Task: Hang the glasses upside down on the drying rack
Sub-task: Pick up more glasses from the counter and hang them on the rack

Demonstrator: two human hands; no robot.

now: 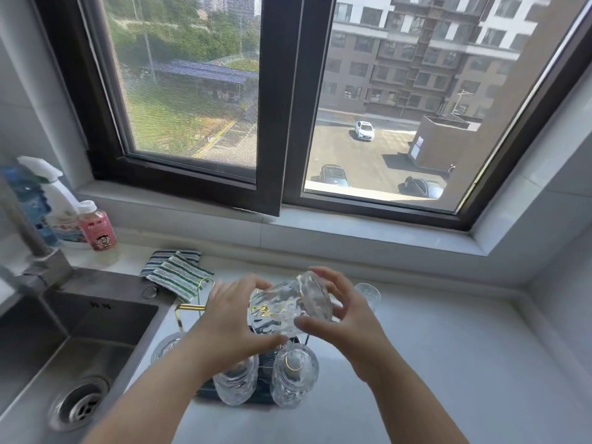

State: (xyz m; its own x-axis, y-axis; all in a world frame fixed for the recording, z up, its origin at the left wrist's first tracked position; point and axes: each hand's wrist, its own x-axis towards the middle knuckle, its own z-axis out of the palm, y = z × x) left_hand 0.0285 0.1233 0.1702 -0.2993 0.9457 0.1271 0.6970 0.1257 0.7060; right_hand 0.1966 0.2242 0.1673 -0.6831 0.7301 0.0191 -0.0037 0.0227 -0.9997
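Both hands hold one clear ribbed glass tilted on its side above the drying rack. My left hand grips its lower left side; my right hand grips its right end. The rack has gold wire arms and a dark base, mostly hidden by my hands. Two glasses hang upside down on its near side, one at the left and one at the right. Another glass shows at the rack's left. A further glass stands on the counter behind my right hand.
A steel sink with a drain lies at the left, its faucet behind it. Striped cloths lie beyond the rack. A spray bottle and a pink bottle stand at the far left. White counter extends to the right under the window.
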